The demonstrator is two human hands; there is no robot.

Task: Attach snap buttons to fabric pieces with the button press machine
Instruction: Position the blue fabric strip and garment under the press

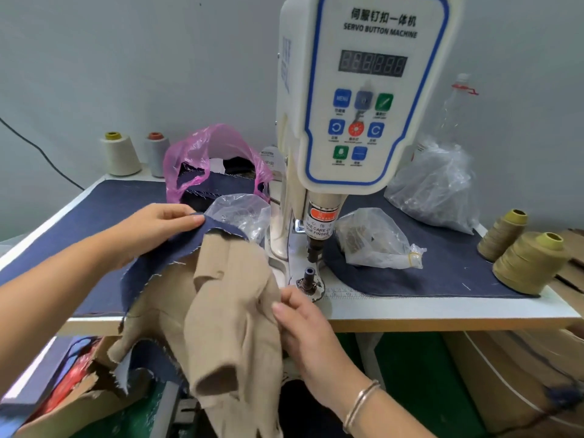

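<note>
**Fabric being brought to the die, no button set yet**

The left hand (158, 226) pinches the top edge of a navy denim piece (177, 248) between thumb and fingers, holding it up over the blue-covered table (442, 308). The right hand (303, 324) grips a fold of the tan fabric piece (227, 311) just beside the lower die (309, 278) of the servo button machine (363, 90). The tan cloth hangs off the table's front edge — bunched and partly under the denim, not yet over the die.

This looks like the positioning step: the die post stands bare and the punch (316, 248) above it is clear of cloth. The next move calls for sliding the marked spot of the fabric flat over the die, smoothing out the folds, and keeping fingertips out from beneath the punch — the warning label there says as much. Whether a snap part already sits in the die cannot be made out. Clear bags (376, 238), probably of snaps, lie near the machine.
</note>
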